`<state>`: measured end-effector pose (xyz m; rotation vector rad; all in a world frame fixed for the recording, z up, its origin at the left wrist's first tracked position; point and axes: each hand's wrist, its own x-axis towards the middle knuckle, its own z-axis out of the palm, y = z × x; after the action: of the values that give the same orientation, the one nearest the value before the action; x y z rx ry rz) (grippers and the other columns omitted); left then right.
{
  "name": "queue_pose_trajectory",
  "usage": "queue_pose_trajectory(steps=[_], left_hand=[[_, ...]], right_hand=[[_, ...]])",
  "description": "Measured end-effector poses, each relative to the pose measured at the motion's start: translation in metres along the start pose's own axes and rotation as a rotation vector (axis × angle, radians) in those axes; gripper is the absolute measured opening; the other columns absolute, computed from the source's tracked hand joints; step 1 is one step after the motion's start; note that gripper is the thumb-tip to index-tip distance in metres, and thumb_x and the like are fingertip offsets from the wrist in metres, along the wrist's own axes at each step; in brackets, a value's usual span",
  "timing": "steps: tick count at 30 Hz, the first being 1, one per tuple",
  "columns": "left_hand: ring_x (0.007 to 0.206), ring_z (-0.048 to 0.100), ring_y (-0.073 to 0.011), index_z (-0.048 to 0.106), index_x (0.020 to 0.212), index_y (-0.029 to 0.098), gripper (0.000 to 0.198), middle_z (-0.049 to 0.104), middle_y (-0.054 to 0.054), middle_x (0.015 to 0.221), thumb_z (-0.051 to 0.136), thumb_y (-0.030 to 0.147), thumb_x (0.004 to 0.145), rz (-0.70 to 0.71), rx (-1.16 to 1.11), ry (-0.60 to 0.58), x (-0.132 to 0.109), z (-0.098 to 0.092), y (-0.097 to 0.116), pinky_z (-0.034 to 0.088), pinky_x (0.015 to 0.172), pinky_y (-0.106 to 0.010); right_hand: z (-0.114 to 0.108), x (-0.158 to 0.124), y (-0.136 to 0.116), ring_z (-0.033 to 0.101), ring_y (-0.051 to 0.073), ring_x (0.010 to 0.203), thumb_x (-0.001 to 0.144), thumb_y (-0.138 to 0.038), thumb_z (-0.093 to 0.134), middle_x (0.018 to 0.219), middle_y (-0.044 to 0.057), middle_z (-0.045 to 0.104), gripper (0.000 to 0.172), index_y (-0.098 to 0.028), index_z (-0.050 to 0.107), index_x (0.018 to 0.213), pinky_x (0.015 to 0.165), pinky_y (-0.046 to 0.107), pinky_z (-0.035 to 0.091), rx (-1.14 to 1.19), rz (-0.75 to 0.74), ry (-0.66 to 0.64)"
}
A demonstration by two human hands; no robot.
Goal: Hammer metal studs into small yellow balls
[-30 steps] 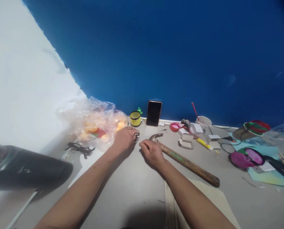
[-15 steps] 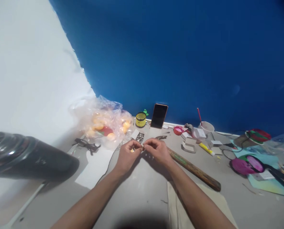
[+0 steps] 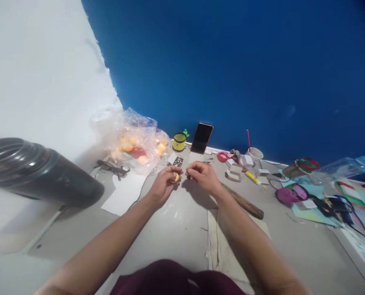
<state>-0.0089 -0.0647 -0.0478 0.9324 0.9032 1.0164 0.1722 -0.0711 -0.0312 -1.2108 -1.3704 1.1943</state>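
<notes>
My left hand [image 3: 164, 185] is closed around a small yellow-orange ball [image 3: 176, 177], which shows between its fingers. A short gap to the right, my right hand [image 3: 203, 176] has thumb and fingertips pinched together; whatever they hold is too small to make out. Just beyond the left fingertips lies a small silvery blister-like tray [image 3: 178, 162] with shiny bits in it. A wooden handle [image 3: 245, 201] lies on the table, partly behind my right wrist. Under my right forearm is a beige cloth [image 3: 228, 246].
A large dark bottle [image 3: 56, 176] leans in at left, near glasses [image 3: 111, 168] and white paper [image 3: 124, 192]. Behind stand a plastic bag of orange balls [image 3: 136, 143], a yellow cup [image 3: 179, 142] and a phone [image 3: 202, 138]. At right are a glue tube [image 3: 252, 178], a paper cup [image 3: 256, 154] and cables.
My hands have moved apart from where their fingertips met. The ball in my left hand shows more clearly. The view has tilted down and shifted right.
</notes>
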Motion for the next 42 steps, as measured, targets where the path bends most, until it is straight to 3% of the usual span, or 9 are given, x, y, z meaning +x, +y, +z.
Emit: queue_pose_trajectory(steps=[5,11,16,19,22,27,31,37,42], left_hand=[[0.077,0.068,-0.0146,0.061,0.106,0.019,0.045,0.071,-0.005,0.1,0.076,0.021,0.064,-0.008,0.014,-0.039,-0.004,0.001,0.0,0.054,0.07,-0.029],[0.08,0.065,-0.0157,0.066,0.115,0.018,0.043,0.071,-0.004,0.099,0.076,0.025,0.073,0.147,0.343,-0.064,-0.01,0.002,-0.008,0.053,0.071,-0.028],[0.094,0.067,-0.0202,0.07,0.125,0.018,0.045,0.074,-0.008,0.112,0.069,0.028,0.082,0.236,0.513,-0.064,-0.01,-0.003,-0.019,0.054,0.085,-0.033],[0.085,0.066,-0.0187,0.068,0.132,0.018,0.053,0.074,-0.006,0.106,0.07,0.03,0.081,0.213,0.576,-0.06,-0.007,-0.006,-0.022,0.054,0.08,-0.032],[0.076,0.063,-0.0168,0.07,0.125,0.018,0.048,0.073,-0.004,0.099,0.072,0.028,0.078,0.213,0.652,0.0,-0.004,-0.008,-0.025,0.053,0.075,-0.031],[0.098,0.068,-0.022,0.071,0.121,0.021,0.044,0.073,-0.007,0.115,0.075,0.027,0.078,0.29,0.725,0.004,-0.002,-0.008,-0.028,0.054,0.091,-0.035],[0.106,0.067,-0.0241,0.073,0.114,0.02,0.036,0.071,-0.007,0.115,0.077,0.029,0.08,0.33,0.762,-0.038,-0.002,-0.007,-0.028,0.053,0.099,-0.037],[0.104,0.068,-0.0238,0.071,0.121,0.02,0.043,0.073,-0.007,0.117,0.077,0.032,0.08,0.294,0.769,-0.069,-0.003,-0.007,-0.028,0.054,0.095,-0.036],[0.099,0.07,-0.023,0.073,0.116,0.02,0.036,0.076,-0.006,0.112,0.075,0.032,0.082,0.285,0.758,-0.112,-0.005,-0.005,-0.025,0.054,0.088,-0.033]], right_hand=[[0.007,-0.025,0.024,0.05,0.008,0.053,0.061,-0.044,0.094,0.074,0.002,0.072,0.04,-0.019,0.071,0.08,0.047,0.019,0.036,0.486,0.23,0.101],[0.016,-0.037,0.04,0.049,0.008,0.054,0.059,-0.036,0.098,0.07,0.001,0.068,0.039,-0.018,0.069,0.078,0.047,0.018,0.033,0.679,0.301,0.038],[0.01,-0.035,0.042,0.048,0.009,0.055,0.063,-0.035,0.097,0.071,0.001,0.067,0.036,-0.019,0.068,0.078,0.048,0.019,0.034,0.706,0.306,-0.004],[0.006,-0.033,0.041,0.047,0.008,0.055,0.062,-0.036,0.098,0.071,0.001,0.068,0.037,-0.02,0.069,0.078,0.048,0.019,0.034,0.704,0.3,-0.006],[0.004,-0.032,0.041,0.047,0.008,0.053,0.061,-0.038,0.098,0.07,0.0,0.068,0.038,-0.02,0.069,0.078,0.047,0.02,0.034,0.679,0.292,0.008],[0.006,-0.032,0.044,0.048,0.008,0.051,0.062,-0.039,0.097,0.068,0.001,0.07,0.038,-0.019,0.069,0.079,0.046,0.021,0.035,0.616,0.303,0.011],[0.008,-0.033,0.046,0.048,0.008,0.048,0.063,-0.041,0.096,0.066,0.0,0.07,0.038,-0.019,0.07,0.08,0.045,0.021,0.035,0.565,0.288,0.003],[0.009,-0.033,0.048,0.05,0.009,0.049,0.063,-0.039,0.095,0.066,0.0,0.069,0.036,-0.019,0.07,0.079,0.045,0.021,0.037,0.548,0.284,0.008],[0.008,-0.033,0.048,0.049,0.008,0.049,0.064,-0.039,0.094,0.067,0.0,0.07,0.034,-0.019,0.07,0.079,0.045,0.02,0.038,0.526,0.277,0.005]])
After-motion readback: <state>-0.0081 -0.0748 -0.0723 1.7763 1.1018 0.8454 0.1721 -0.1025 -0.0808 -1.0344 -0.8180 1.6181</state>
